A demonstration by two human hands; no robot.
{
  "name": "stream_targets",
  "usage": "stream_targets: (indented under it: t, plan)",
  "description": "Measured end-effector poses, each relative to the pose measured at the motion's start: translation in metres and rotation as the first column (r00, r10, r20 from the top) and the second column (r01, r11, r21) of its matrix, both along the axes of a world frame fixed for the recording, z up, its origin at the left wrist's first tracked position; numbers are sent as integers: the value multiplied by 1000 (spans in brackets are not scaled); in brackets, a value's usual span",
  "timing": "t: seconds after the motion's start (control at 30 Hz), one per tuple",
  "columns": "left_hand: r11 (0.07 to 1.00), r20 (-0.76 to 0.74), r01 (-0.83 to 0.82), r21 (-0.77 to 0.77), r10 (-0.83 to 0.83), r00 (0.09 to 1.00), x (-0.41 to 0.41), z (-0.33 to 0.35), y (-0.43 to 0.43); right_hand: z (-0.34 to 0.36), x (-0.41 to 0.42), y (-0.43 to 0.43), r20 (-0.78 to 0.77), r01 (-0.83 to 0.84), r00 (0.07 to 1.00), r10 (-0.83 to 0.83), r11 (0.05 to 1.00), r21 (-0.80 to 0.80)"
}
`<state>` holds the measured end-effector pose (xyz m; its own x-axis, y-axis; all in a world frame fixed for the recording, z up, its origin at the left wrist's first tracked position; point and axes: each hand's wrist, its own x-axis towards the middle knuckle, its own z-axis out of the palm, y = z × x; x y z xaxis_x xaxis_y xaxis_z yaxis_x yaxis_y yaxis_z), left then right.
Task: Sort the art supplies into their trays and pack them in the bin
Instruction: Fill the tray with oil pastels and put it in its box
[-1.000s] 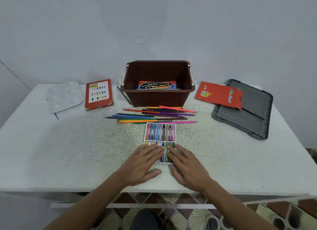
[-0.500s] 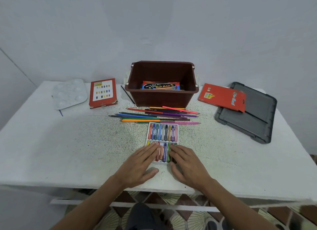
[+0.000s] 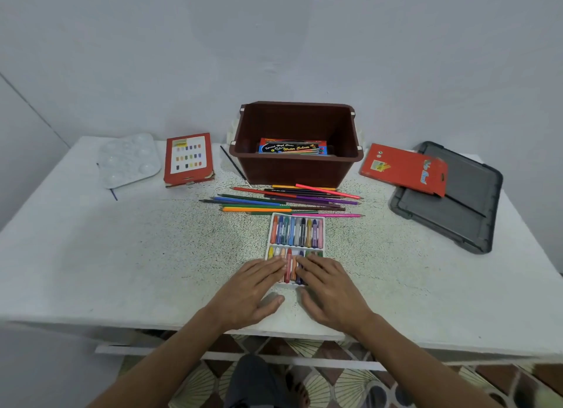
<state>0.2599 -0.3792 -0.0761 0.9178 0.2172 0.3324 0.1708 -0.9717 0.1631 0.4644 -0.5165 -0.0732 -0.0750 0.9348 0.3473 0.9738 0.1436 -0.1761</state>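
Both hands lie flat on the near row of the crayon tray.

The left hand (image 3: 253, 292) and the right hand (image 3: 330, 289) are open, with the fingers straight and side by side; the fingertips rest on the crayons (image 3: 297, 231) of the near row and grip nothing. The white crayon tray (image 3: 297, 247) lies on the table (image 3: 122, 255) in front of the person, its far row uncovered and full. Just beyond the tray, loose coloured pencils (image 3: 283, 200) lie in a heap, and behind them stands the brown bin (image 3: 292, 171) with a water colour box (image 3: 294, 147) inside. To the left of the bin are a thin brush (image 3: 234, 165), a red box (image 3: 188, 158) and a white palette (image 3: 128, 159). To the right, a flat orange-red pack (image 3: 402, 168) lies partly on a grey lid (image 3: 457, 206). Under the palms the near row is hidden, so it is perhaps not complete.
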Motion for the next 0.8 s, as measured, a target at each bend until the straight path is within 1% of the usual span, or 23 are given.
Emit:
stream_targets:
  t: [0.13, 0.23, 0.37, 0.57, 0.73, 0.8]
  plan:
    - [999, -14, -21, -36, 20, 1000, 0, 1, 0, 9, 0, 4, 0, 1, 1000, -1, 1000, 6]
    - [995, 10, -69, -78, 70, 997, -2, -1, 0, 12, -2, 8, -4, -15, 1000, 15, 1000, 19]
    - [995, 29, -77, -56, 79, 996, -2, -3, 1, 9, -2, 9, 33, -32, 999, 32, 999, 10]
    - [995, 38, -73, -74, 76, 996, -3, -4, 1, 12, -6, 12, -7, -22, 1000, 22, 1000, 3]
    - [975, 131, -121, -185, 147, 980, -3, 0, 6, 20, -7, 15, 3, -51, 999, 51, 999, -14]
    - [972, 131, -110, -209, 140, 982, -3, -2, 12, 18, -7, 14, 4, -47, 999, 47, 999, -25]
